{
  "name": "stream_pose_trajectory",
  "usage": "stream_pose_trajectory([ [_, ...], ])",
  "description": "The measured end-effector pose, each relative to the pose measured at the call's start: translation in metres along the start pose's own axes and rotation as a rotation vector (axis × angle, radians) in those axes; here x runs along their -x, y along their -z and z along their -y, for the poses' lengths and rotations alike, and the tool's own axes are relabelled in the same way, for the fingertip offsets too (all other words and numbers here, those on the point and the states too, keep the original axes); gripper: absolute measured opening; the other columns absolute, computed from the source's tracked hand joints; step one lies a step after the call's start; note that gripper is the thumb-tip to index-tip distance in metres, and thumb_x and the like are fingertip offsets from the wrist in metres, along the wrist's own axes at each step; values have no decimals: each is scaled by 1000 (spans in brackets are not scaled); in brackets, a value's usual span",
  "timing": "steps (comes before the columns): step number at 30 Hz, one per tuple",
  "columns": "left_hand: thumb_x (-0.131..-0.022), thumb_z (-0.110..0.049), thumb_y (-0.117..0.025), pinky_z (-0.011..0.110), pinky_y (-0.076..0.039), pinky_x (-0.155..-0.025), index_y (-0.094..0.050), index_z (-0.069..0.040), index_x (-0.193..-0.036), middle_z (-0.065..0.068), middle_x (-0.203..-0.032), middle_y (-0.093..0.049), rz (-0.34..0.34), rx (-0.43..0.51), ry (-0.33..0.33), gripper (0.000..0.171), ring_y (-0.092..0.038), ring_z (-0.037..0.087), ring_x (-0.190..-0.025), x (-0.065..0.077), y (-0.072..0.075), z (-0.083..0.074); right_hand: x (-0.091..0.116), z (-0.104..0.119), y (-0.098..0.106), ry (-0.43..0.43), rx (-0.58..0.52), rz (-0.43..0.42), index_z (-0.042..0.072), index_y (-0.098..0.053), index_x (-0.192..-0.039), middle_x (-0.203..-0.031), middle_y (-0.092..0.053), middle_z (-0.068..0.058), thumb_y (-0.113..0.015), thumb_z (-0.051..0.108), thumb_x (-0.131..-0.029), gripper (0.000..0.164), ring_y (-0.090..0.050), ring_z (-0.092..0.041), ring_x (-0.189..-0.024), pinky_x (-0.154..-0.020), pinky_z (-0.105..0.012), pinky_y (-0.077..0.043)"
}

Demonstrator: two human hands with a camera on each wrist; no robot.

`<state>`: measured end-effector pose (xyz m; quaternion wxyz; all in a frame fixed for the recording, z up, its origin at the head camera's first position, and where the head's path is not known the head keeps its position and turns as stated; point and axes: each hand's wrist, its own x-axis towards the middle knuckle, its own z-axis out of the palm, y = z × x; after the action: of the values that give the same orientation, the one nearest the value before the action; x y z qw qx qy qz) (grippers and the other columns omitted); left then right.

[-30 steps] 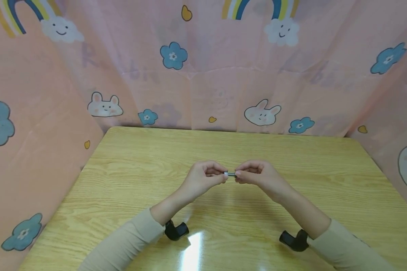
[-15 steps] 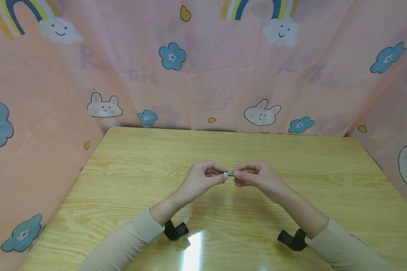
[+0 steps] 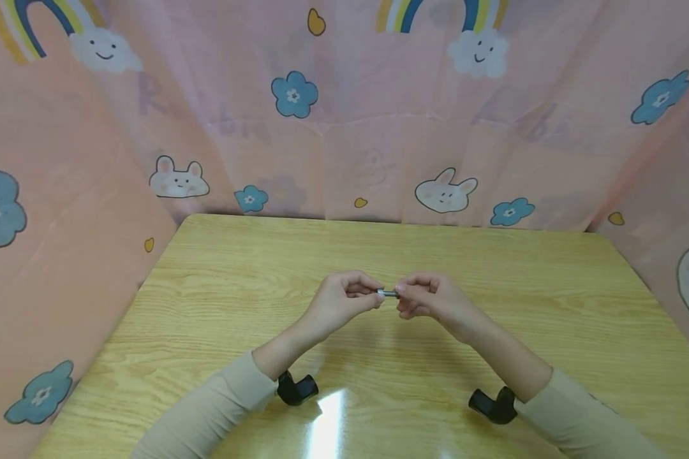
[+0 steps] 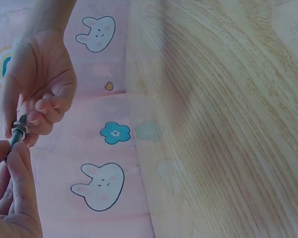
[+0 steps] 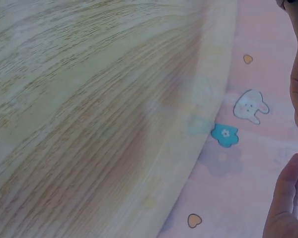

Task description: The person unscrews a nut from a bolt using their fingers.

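Observation:
A small threaded metal bolt (image 3: 388, 293) is held level above the table between my two hands. My left hand (image 3: 344, 298) pinches one end of it between thumb and fingers; its head is hidden there. In the left wrist view, a shiny nut (image 4: 20, 130), with what looks like a washer against it, sits on the thread close to the free tip. My right hand (image 3: 439, 299) has thumb and forefinger around the nut at that end, its other fingers loosely curled below. The right wrist view catches only parts of the hands at its right edge.
A wood-grain table (image 3: 235, 268) lies beneath both hands, with a bright reflection near its front. Pink printed cloth (image 3: 344, 153) hangs along the back and sides. Black wrist camera mounts, one at the left sleeve (image 3: 297, 389) and one at the right sleeve (image 3: 494, 405), stick inward.
The right thumb has shifted upward on the nut's end, while the other right fingers have loosened a little. The left hand keeps its grip on the bolt with barely any movement.

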<state>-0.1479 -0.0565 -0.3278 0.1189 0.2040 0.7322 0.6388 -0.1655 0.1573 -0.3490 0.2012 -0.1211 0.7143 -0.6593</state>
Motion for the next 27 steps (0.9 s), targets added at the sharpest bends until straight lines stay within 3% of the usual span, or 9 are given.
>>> stream_pose_trajectory([
  [3,-88,0,-61,29,-53,-77,-64,6,-101,18,-92,-66,-4,3,4,15,-65,29,-84,-1,0,1,1,0,2,40,15,-9,5,-62,-96,-84,-64,-1,-62,9,-89,8,-63,-14,-76,-76,-31,-53],
  [7,-87,0,-61,29,-53,-76,-64,6,-100,19,-91,-66,-9,6,5,14,-65,20,-80,-1,0,2,3,2,2,72,38,-8,7,-62,-101,-91,-62,-2,-67,5,-84,18,-61,-13,-79,-77,-29,-52],
  [11,-87,-1,-62,29,-53,-76,-64,7,-100,21,-93,-66,-10,9,0,15,-66,25,-82,0,-2,2,4,2,1,32,19,-5,3,-60,-105,-90,-63,-5,-62,11,-90,18,-63,-15,-79,-77,-31,-53],
  [14,-87,-2,-63,28,-53,-76,-64,6,-101,18,-92,-67,-12,3,4,16,-66,27,-84,1,-3,1,4,1,2,1,2,-8,2,-62,-100,-85,-66,-5,-57,16,-94,16,-65,-16,-76,-77,-33,-54],
  [18,-87,-1,-62,28,-53,-76,-64,7,-101,19,-93,-66,0,12,-2,16,-65,34,-87,0,-4,2,6,0,4,33,11,-18,2,-64,-97,-87,-66,-2,-60,11,-91,12,-65,-14,-79,-79,-31,-53],
  [23,-87,-1,-62,28,-53,-76,-64,6,-102,19,-94,-66,13,35,-5,17,-63,37,-89,-7,-5,19,9,0,6,63,75,-33,-1,-61,-105,-100,-63,-6,-68,8,-85,23,-63,-16,-88,-81,-30,-51],
  [27,-87,-5,-64,29,-53,-76,-65,4,-102,15,-93,-67,5,39,-8,17,-65,33,-87,-11,-5,30,8,1,5,31,75,-5,-9,-54,-113,-98,-63,-8,-61,15,-91,33,-64,-18,-88,-81,-34,-52],
])
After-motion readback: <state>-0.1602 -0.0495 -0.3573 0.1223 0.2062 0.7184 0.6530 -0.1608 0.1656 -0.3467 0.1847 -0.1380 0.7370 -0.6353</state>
